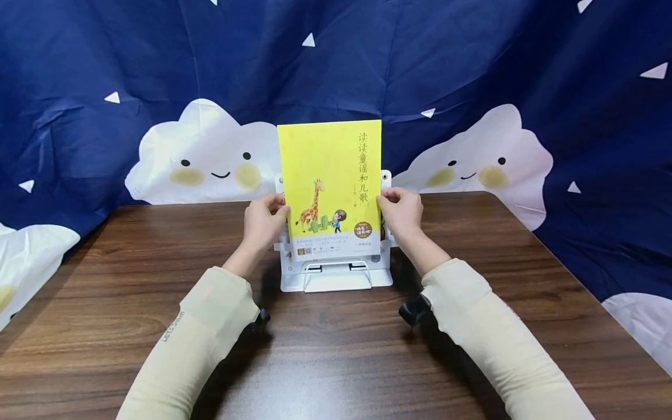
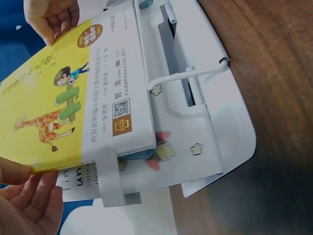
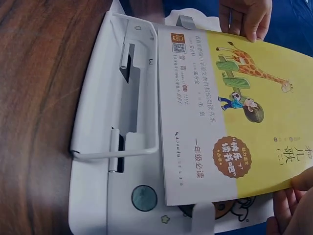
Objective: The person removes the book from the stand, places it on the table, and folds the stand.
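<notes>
A yellow book [image 1: 329, 186] with a giraffe and a child on its cover stands upright in front of a white book stand [image 1: 336, 277]. My left hand [image 1: 264, 221] pinches its left edge, thumb on the cover and fingers behind. On the opposite edge my right hand [image 1: 402, 214] pinches it the same way. The stand's wire holder [image 2: 176, 76] juts out at the bottom, just below the book's lower edge in the left wrist view. White side clips [image 3: 203, 218] overlap the book's sides. Printed drawings on the stand's plate are partly hidden behind the book.
The stand rests on a brown wooden table [image 1: 336, 361]. Behind the table hangs a dark blue curtain [image 1: 336, 64] with smiling clouds and white triangles. Light sleeves [image 1: 210, 326] cover both forearms, with a dark strap part [image 1: 415, 310] under the right wrist.
</notes>
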`<control>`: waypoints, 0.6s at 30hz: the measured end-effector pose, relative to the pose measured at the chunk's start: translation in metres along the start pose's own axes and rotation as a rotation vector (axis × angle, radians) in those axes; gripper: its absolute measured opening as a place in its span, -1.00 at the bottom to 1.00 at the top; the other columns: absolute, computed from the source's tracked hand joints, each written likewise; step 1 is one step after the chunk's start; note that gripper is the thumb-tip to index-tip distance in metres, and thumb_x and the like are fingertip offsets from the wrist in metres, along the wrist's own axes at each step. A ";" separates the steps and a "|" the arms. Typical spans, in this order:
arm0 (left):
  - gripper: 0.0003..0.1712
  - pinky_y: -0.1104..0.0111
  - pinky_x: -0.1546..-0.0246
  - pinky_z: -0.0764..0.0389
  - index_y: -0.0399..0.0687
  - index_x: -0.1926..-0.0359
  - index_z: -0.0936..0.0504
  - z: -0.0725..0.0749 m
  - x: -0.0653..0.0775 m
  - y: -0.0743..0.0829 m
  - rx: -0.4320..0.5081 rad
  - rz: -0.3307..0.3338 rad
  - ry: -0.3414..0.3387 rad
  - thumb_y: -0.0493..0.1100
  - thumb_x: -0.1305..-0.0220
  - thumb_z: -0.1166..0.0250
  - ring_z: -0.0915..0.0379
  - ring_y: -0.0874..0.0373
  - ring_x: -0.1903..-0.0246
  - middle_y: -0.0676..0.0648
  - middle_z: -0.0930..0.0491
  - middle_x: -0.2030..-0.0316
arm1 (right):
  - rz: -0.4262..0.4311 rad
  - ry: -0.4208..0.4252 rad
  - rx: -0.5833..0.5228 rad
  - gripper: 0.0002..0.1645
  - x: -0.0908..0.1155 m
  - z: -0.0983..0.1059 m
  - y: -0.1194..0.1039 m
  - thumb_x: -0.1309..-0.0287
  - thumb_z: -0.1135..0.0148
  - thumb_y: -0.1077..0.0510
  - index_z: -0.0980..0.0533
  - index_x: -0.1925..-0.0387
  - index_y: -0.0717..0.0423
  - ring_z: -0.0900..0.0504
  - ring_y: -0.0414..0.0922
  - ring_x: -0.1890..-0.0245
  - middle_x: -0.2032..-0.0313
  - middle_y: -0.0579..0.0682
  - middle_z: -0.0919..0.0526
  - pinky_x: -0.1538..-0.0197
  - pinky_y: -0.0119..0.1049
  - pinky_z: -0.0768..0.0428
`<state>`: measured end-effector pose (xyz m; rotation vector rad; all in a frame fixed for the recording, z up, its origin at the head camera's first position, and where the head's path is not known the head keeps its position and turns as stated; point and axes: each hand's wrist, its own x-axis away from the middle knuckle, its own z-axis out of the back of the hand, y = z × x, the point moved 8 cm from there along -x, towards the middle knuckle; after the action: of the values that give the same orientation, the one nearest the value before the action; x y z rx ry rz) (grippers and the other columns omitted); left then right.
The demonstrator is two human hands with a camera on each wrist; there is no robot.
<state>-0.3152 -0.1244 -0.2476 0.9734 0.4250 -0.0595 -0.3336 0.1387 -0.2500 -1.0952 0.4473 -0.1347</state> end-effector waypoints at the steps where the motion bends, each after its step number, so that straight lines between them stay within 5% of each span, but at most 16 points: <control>1: -0.85 0.38 0.49 -0.36 -0.29 0.33 -0.56 0.001 -0.001 0.001 0.001 -0.002 0.002 -0.32 -0.08 -0.11 -0.37 0.09 0.48 -0.14 -0.53 0.50 | 0.004 0.001 -0.004 -0.81 -0.001 0.000 -0.001 0.04 -0.15 0.26 -0.56 0.33 0.28 -0.42 -0.12 0.34 0.39 0.09 -0.53 0.27 -0.37 -0.42; 18: -0.83 0.39 0.41 -0.37 -0.32 0.27 -0.54 0.022 -0.009 0.020 0.040 -0.056 0.035 -0.32 -0.11 -0.10 -0.39 0.08 0.44 -0.18 -0.55 0.44 | 0.092 -0.006 -0.086 -0.86 -0.007 0.004 -0.034 0.01 -0.13 0.31 -0.52 0.37 0.33 -0.38 -0.14 0.39 0.47 0.07 -0.47 0.32 -0.42 -0.39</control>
<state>-0.3120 -0.1323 -0.2177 1.0029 0.4848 -0.1025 -0.3348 0.1285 -0.2171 -1.1567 0.5013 -0.0317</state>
